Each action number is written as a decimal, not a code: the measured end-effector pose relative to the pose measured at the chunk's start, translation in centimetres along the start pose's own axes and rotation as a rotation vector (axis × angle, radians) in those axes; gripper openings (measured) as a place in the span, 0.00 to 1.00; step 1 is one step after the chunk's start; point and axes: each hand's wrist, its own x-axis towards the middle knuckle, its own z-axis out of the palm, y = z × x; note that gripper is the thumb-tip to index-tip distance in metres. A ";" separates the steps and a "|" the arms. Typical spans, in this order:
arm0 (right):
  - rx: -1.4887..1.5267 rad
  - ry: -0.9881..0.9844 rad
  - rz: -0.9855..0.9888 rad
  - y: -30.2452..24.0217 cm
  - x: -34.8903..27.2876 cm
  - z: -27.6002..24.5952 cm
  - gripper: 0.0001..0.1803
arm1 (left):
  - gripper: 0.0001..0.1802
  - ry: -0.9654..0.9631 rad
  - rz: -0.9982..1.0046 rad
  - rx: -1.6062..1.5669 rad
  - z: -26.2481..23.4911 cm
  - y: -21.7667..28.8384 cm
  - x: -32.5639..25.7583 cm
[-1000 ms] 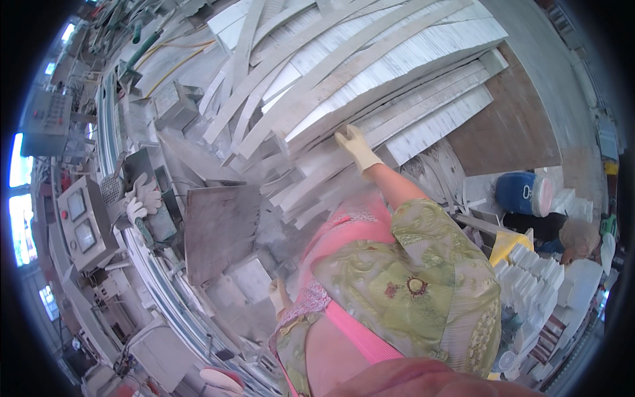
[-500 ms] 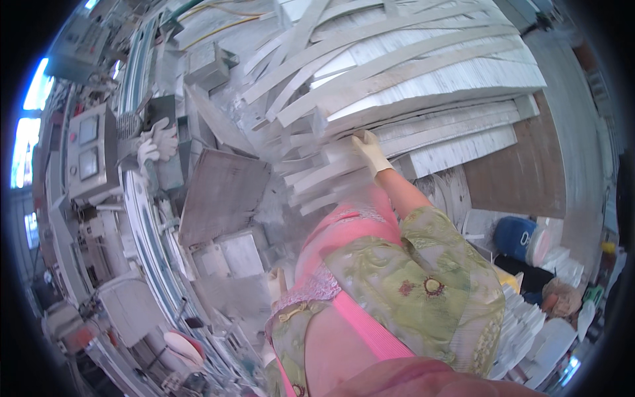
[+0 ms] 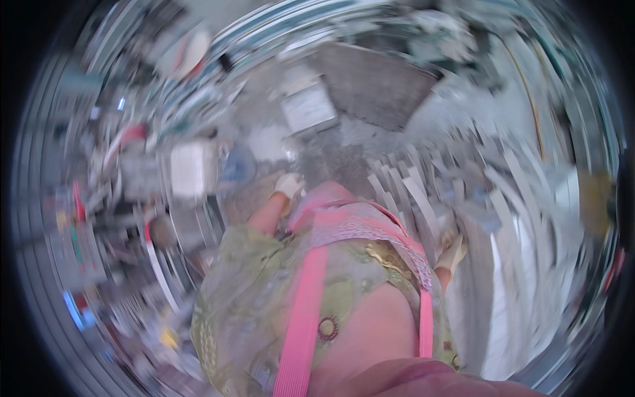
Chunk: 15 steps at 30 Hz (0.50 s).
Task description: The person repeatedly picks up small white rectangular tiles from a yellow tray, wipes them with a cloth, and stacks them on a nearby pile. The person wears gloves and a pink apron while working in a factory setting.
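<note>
My left hand (image 3: 289, 185), in a pale glove, hangs in front of my body on the left, close to a blurred brownish surface. Motion smears its fingers, and nothing clearly shows in it. On the right, my right hand (image 3: 452, 253) wears a pale glove with dirty fingertips. It is beside the stacked long grey-white strips (image 3: 506, 218); whether it touches them cannot be made out. The ends of several narrow strips (image 3: 418, 195) fan out ahead of that hand.
A brownish-grey panel (image 3: 377, 83) leans at the far side, beside a pale square block (image 3: 309, 108). To the left are a white container (image 3: 193, 169) and a blue rounded object (image 3: 237, 164). Machine rails (image 3: 284, 23) cross the far edge. A yellow hose (image 3: 529, 99) runs at the far right.
The whole view has swung round, so the strip stack now lies to my right and the panel ahead. My right hand has come off the stack's end, and my left hand shows more fully.
</note>
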 end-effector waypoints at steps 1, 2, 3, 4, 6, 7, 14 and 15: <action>-0.065 -0.064 -0.023 -0.2 0.5 0.2 0.19 | 0.21 0.022 -0.070 -0.025 0.4 0.2 -0.4; -0.121 -0.139 -0.014 -0.5 1.2 0.8 0.22 | 0.20 0.038 -0.061 0.028 0.8 0.5 -0.4; -0.177 -0.174 -0.001 -0.7 1.6 1.3 0.23 | 0.18 0.087 -0.085 0.038 1.2 0.7 -0.8; -0.224 -0.183 0.017 -1.0 2.0 2.2 0.25 | 0.18 0.122 -0.166 -0.010 1.7 0.8 -1.3; -0.264 -0.212 0.011 -1.4 2.6 4.5 0.23 | 0.19 0.180 -0.255 -0.080 2.5 0.8 -2.1; -0.252 -0.234 -0.020 -2.0 2.5 5.9 0.20 | 0.18 0.225 -0.244 -0.113 2.5 0.9 -2.2; -0.296 -0.558 -0.013 -4.1 1.2 17.2 0.17 | 0.18 0.177 -0.398 -0.152 3.0 -1.4 -6.7; -0.288 -0.622 -0.012 -4.3 1.1 18.5 0.17 | 0.18 0.195 -0.413 -0.149 3.0 -2.0 -7.1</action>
